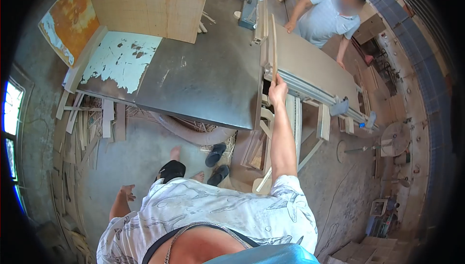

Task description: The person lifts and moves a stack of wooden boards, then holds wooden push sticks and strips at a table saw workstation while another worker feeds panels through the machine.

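My right hand (277, 91) reaches forward with its fingers closed around the near end of a thin wooden strip (274, 46). The strip points away from me, between the dark tabletop (208, 65) and a wide brown panel (315, 65). Just beside the hand run the metal rails (305, 88) of what looks like a sliding table. Down at my left side hangs my left hand (127, 193), fingers apart, touching nothing.
Across the brown panel stands another person (322, 17), both hands at its edges. Wooden boards (150, 5) stand on the dark tabletop's far left. Below it lie a thick hose (193, 137), scrap strips (107, 119) and black sandals (216, 154) by bare feet.
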A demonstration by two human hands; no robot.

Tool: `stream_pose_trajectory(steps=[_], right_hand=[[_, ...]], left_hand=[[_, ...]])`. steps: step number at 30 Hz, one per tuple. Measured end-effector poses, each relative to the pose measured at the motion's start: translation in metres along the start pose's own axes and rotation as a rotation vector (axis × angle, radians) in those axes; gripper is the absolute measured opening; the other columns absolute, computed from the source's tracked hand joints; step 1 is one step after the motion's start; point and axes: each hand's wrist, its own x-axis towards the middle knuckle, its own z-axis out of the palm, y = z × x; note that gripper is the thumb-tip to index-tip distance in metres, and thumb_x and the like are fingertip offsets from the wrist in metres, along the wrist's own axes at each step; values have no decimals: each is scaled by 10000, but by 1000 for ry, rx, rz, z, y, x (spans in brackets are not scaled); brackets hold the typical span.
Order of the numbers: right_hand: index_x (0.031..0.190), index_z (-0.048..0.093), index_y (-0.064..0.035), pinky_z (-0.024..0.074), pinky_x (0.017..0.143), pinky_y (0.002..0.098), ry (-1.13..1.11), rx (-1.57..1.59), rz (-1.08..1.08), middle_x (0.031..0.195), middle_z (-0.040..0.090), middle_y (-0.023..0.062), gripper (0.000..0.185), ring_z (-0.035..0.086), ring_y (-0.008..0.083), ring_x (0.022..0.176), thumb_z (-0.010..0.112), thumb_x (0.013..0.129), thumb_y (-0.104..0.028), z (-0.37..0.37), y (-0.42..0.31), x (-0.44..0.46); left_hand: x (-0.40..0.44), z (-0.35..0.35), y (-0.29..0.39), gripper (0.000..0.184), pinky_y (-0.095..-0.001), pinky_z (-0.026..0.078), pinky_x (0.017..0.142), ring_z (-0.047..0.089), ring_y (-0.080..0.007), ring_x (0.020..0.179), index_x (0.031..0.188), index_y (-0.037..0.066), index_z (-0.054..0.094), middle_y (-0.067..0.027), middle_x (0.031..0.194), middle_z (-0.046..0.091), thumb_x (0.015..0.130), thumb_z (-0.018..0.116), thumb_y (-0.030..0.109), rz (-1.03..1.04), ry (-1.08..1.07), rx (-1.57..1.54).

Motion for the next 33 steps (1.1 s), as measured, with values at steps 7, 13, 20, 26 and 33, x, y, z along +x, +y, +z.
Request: stream_pose_trajectory(steps=[7, 13, 20, 26, 33], right_hand=[[1415, 610, 19, 582, 801, 425, -12, 19, 11, 1078, 757, 276, 476, 773, 323, 920, 628, 947, -66, 28, 11, -1], [1468, 534, 44, 455, 1136, 401, -166, 64, 190, 1412, 607, 283, 501, 589, 380, 1336, 594, 975, -22, -20, -34, -110], [1501, 514, -3, 521, 1000, 448, -149, 43, 211, 1290, 649, 317, 517, 637, 446, 1216, 581, 990, -37, -39, -35, -196], [1498, 512, 18, 535, 985, 439, -131, 18, 228, 1326, 641, 315, 499, 643, 438, 1226, 572, 1005, -25, -84, -47, -335], [1496, 519, 33, 508, 1044, 374, -69, 152, 322, 1430, 617, 261, 483, 626, 297, 1311, 576, 1023, -45, -141, -66, -410]], left_hand=[[37, 22, 102, 414, -436, 516, 529, 668, -290, 643, 977, -52, 708, -179, 800, 694, 943, 733, 359, 361, 83, 43], [-65, 175, 238, 461, -382, 514, 610, 641, -203, 665, 855, 20, 747, -95, 699, 672, 898, 733, 479, 861, -190, 334], [-274, 347, 297, 917, -410, 512, 1103, 606, -296, 1279, 1438, -91, 499, -254, 1389, 583, 872, 811, 559, 688, -1083, 96], [-320, 460, 281, 868, -408, 494, 1077, 606, -271, 1226, 1357, -33, 565, -190, 1307, 623, 849, 795, 633, 488, -1260, -220], [-376, 456, 226, 576, -349, 530, 875, 654, -151, 990, 1128, 89, 682, -34, 1070, 704, 906, 745, 618, 520, -1254, -174]])
